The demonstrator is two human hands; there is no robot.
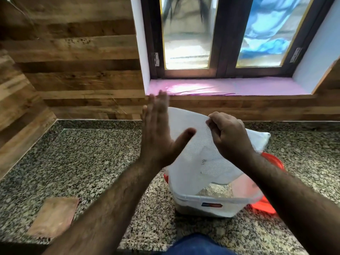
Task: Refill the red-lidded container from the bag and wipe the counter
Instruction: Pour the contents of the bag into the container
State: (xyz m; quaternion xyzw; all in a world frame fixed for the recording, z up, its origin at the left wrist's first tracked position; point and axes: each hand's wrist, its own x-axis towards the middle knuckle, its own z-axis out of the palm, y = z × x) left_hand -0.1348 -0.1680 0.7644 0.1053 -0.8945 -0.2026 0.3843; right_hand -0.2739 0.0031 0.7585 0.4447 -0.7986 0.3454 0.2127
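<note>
Centre-right of frame: clear plastic container point(207, 205) on the granite counter point(82, 162), open. Its red lid point(265, 203) lies beneath or just behind it, at the container's right edge.

White mesh-textured bag point(193, 153) held upended above the container, mouth down inside the rim. It looks limp and nearly empty.

Right hand point(230, 135) pinches the bag's raised upper edge. Left hand point(158, 135) is flat, fingers straight and motion-blurred, just beside the bag's left side; contact cannot be told.

Some grainy fill shows in the container bottom; level unclear.

Judgement: pouring is near its end, likely shaking out remnants. Left: closing the lid and wiping the counter. Brownish pad or cloth point(53, 216), lower left, untouched.
</note>
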